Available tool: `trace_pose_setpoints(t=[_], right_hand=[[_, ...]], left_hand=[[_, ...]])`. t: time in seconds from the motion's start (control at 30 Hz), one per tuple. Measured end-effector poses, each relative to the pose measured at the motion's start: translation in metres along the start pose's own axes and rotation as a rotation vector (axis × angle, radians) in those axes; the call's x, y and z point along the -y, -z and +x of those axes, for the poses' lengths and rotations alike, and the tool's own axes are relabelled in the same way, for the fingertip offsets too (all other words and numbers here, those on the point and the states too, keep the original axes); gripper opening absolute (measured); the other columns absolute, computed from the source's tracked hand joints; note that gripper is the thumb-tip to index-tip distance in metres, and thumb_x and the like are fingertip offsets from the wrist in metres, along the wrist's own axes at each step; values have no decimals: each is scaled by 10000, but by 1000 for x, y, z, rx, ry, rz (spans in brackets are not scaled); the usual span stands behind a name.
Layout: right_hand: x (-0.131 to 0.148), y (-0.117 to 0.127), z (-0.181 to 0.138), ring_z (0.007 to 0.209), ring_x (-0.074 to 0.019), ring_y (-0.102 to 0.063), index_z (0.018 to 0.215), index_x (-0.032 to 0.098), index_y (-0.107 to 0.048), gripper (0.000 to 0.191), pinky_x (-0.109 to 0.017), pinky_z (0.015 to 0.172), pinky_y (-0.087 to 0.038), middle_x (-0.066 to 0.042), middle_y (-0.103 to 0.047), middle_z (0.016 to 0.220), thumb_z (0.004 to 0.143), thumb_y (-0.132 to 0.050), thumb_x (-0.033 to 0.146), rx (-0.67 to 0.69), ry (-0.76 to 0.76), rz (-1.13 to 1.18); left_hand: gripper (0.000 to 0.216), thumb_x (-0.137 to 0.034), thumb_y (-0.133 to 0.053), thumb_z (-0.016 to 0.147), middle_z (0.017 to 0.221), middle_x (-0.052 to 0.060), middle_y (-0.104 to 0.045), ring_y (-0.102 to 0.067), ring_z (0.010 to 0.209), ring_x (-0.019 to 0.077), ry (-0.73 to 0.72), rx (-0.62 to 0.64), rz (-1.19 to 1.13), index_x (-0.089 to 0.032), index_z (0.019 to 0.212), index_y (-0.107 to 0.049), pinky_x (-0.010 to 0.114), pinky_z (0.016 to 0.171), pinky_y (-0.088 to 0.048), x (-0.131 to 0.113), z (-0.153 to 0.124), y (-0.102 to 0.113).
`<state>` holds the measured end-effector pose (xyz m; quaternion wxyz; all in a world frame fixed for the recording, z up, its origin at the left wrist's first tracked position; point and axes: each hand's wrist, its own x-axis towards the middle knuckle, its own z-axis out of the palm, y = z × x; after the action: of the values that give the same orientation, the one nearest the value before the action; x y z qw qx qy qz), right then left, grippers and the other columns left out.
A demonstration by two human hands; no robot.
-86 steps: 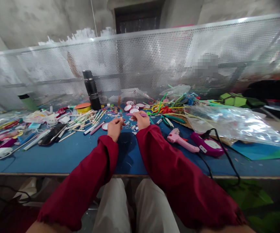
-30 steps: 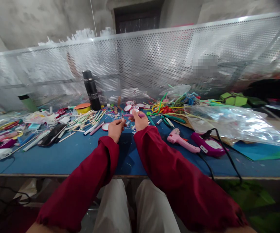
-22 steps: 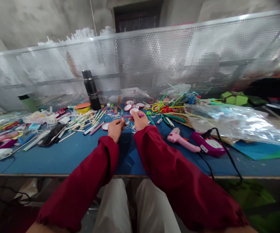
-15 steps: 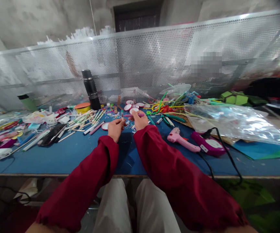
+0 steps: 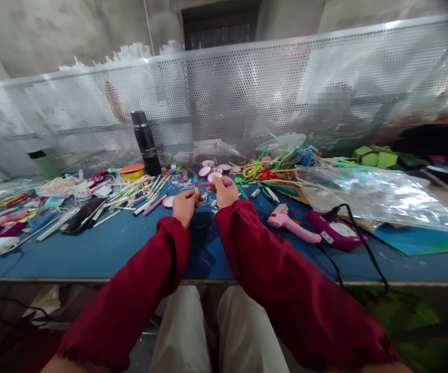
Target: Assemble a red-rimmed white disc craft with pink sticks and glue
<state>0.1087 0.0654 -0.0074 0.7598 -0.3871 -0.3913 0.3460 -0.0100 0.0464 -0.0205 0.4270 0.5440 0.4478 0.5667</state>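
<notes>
My left hand [image 5: 185, 207] pinches a small thin stick [image 5: 196, 181] with a teal upper end, held upright above the blue tabletop. Its lower part is hidden by my fingers. A pink-purple pen [image 5: 228, 182] lies in the closed fingers of my right hand [image 5: 226, 194]. The pen points left, its tip at or very near the stick; I cannot tell whether they touch. Just behind my hands are several round white discs [image 5: 204, 171] with red rims. Another such disc [image 5: 168, 202] is beside my left hand.
A black bottle [image 5: 146, 145] stands at the back. Loose pale sticks [image 5: 138, 189] and a dark phone [image 5: 83, 216] lie to the left. On the right are pliers [image 5: 266, 192], a pink glue gun [image 5: 292, 225], a corded purple box [image 5: 335, 230] and a clear plastic bag [image 5: 372, 194].
My right hand has shifted very slightly to the right with the pen. My left hand and the stick stay in nearly the same place.
</notes>
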Motion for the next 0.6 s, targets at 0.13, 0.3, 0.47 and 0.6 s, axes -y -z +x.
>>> trace_pose_setpoints(t=[0.13, 0.3, 0.47, 0.6], right_hand=[[-1, 1, 0, 438, -96, -556, 574, 219, -458, 330, -205, 459, -425, 53, -575, 455, 728, -656, 433, -9, -1, -14], [-1, 0, 0, 441, -103, -560, 575, 218, -467, 309, -207, 459, -428, 48, -575, 447, 720, -663, 409, -7, -10, 6], [-1, 0, 1, 437, -105, -555, 566, 218, -464, 322, -209, 444, -422, 44, -573, 443, 717, -673, 411, -10, -8, 25], [-1, 0, 1, 440, -101, -564, 570, 215, -459, 327, -200, 447, -431, 55, -563, 437, 717, -675, 410, -3, -12, 26]], left_hand=[[226, -349, -659, 734, 622, 5, -600, -427, 477, 77, 3, -8, 7, -144, 814, -712, 215, 432, -290, -1, 0, 0], [242, -354, -659, 744, 625, 6, -603, -427, 476, 76, 17, 0, -10, -139, 843, -711, 218, 439, -292, -1, -1, 0], [250, -361, -664, 742, 627, 5, -601, -424, 477, 73, 15, -4, -11, -135, 840, -710, 216, 437, -290, -1, -1, 0], [237, -360, -665, 739, 628, 6, -606, -431, 475, 73, 5, -2, 2, -133, 799, -700, 212, 435, -290, -1, -1, 0]])
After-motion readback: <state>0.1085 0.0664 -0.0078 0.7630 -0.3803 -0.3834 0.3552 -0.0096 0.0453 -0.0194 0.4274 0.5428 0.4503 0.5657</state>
